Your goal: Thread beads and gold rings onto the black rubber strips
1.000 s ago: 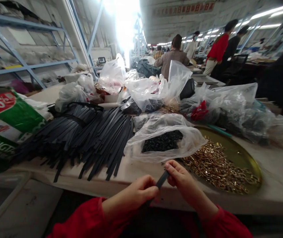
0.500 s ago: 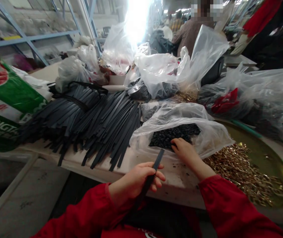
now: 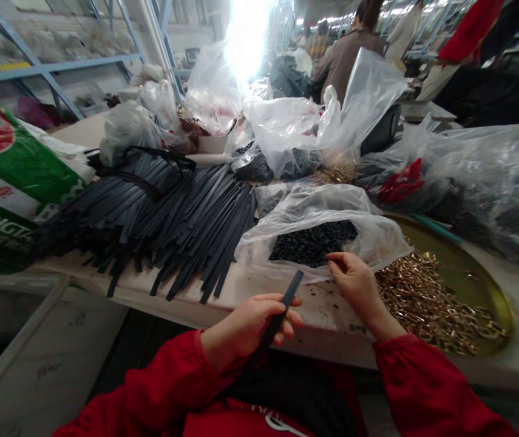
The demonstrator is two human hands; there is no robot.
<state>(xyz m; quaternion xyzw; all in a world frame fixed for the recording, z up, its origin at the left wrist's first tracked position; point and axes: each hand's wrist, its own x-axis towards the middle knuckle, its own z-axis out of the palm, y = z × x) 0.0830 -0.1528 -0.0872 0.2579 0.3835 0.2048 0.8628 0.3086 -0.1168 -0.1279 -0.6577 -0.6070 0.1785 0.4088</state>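
Note:
My left hand (image 3: 252, 325) is closed around a flat black strap (image 3: 285, 301) whose end points up and to the right. My right hand (image 3: 354, 282) hovers at the mouth of a clear plastic bag (image 3: 314, 221) that holds small black loops (image 3: 314, 243). Its fingers are pinched together by the bag's edge, and what they hold is too small to make out. A large pile of the same black straps (image 3: 168, 212) lies on the table to the left.
A round golden tray (image 3: 491, 285) with gold metal buckles (image 3: 427, 303) sits at the right. More plastic bags (image 3: 468, 176) crowd the back of the table. A green and red sack (image 3: 4, 176) stands at the left. Other people (image 3: 350, 48) work beyond.
My right hand left the strap, reached into the bag of black loops, and has now drawn back to the bag's edge with its fingers pinched. My left hand still holds the strap.

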